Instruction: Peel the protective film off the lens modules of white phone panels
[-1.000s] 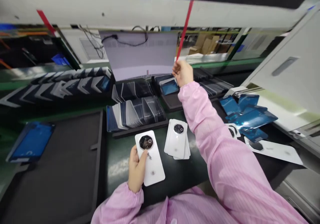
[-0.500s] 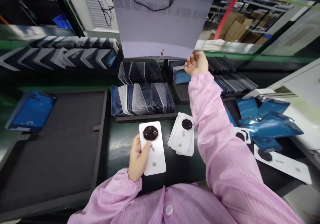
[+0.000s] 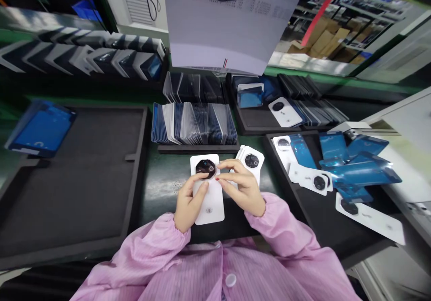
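The left hand (image 3: 187,204) is gripping a white phone back cover (image 3: 208,193) from its left side, fingers closed around its edge with the thumb lying across its face, holding it just above the green tabletop (image 3: 161,189) near the front edge. The right hand (image 3: 243,189) is pinching at the cover's upper right part, beside the dark octagonal camera ring (image 3: 205,168), fingertips (image 3: 222,175) closed on it. Just beside the cover, behind the right hand, a small stack of white covers (image 3: 251,159) is lying on the tabletop. Behind them a black tray of upright slotted covers (image 3: 193,128) is sitting. Toward the right edge, blue film sheets (image 3: 357,166) are piling on a dark tray (image 3: 323,220). An empty-looking black foam tray (image 3: 70,175) is lying toward the left edge.
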{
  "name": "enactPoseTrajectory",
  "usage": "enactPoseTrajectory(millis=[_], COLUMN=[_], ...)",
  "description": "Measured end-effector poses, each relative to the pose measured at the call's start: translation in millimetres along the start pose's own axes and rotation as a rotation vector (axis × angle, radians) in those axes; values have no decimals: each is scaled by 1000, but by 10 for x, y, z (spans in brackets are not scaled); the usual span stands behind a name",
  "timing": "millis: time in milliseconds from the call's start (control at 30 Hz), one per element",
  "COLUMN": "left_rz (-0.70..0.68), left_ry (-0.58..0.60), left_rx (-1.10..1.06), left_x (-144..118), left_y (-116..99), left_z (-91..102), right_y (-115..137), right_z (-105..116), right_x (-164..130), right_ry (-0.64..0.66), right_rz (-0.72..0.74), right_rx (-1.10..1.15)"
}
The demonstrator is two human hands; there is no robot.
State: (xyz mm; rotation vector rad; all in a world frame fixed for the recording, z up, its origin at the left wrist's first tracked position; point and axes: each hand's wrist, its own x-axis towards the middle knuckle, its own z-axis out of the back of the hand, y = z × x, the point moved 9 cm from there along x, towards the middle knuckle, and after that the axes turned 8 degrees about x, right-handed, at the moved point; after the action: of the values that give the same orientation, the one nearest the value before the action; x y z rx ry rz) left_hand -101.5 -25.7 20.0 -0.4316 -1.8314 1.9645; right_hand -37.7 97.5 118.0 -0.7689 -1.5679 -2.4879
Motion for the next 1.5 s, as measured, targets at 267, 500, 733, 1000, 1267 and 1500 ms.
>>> enactPoseTrajectory(millis=[267, 500, 733, 1000, 1267, 1500], left_rz=[-59, -79, -164, -193, -300, -307], left_ry=[6, 10, 43, 11, 34, 54], left_rx=[104, 121, 182, 275, 317, 339], left_x=[-27, -29, -70, -108, -168, -176], left_y=[-45, -74, -174, -227, -318, -302], left_z=[-18, -51, -90, -63, -98, -118], right_y=[6, 86, 64, 68, 71, 18], right_z=[-155, -200, -168, -10, -57, -69], right_x=[-379, -491, -509, -475, -419, -406], right_ry=[-185, -167, -248, -357, -270, -193], right_rz=[105, 221, 164, 34, -45, -74], right_rx=[-301, -509, -442, -265, -180, -211])
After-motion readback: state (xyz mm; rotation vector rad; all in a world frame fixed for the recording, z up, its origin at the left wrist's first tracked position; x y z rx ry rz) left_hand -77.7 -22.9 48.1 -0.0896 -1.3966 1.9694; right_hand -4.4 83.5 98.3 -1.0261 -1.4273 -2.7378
